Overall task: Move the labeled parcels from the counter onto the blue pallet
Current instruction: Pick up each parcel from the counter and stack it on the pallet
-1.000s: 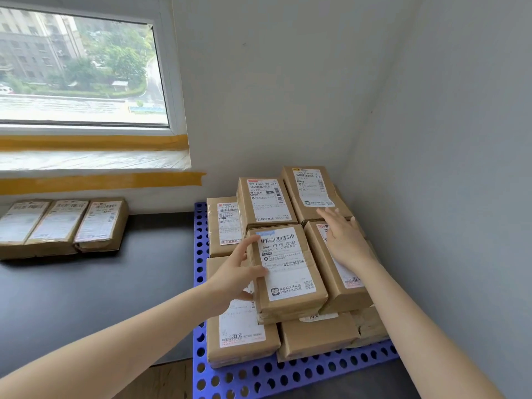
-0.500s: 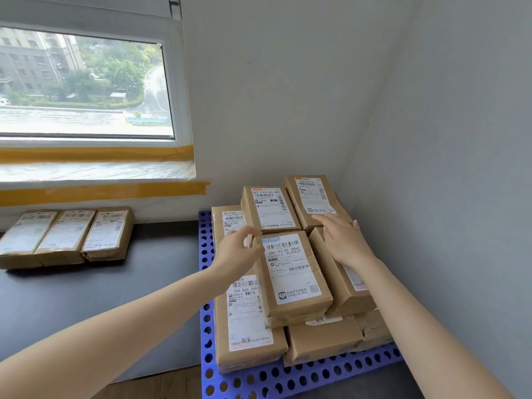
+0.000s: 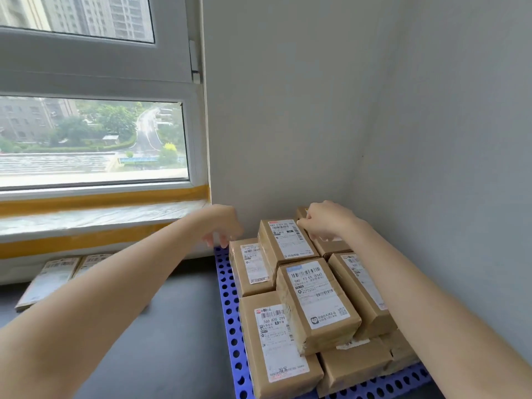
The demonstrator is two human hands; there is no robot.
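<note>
Brown cardboard parcels (image 3: 316, 300), wrapped in glossy clear tape, are bearing matt white paper labels; beneath them, the perforated blue plastic pallet (image 3: 230, 312) is lying beside the matt grey table (image 3: 172, 326).

A window (image 3: 92, 139) looks out on trees, a road and apartment buildings. Yellow tape (image 3: 100, 197) lines its sill. Plain grey walls (image 3: 316, 110) meet in a corner.

Parcel sorting room: labeled parcels (image 3: 316, 300) stacked on blue pallet (image 3: 230, 318), dark counter (image 3: 161, 335), window (image 3: 92, 139).
</note>
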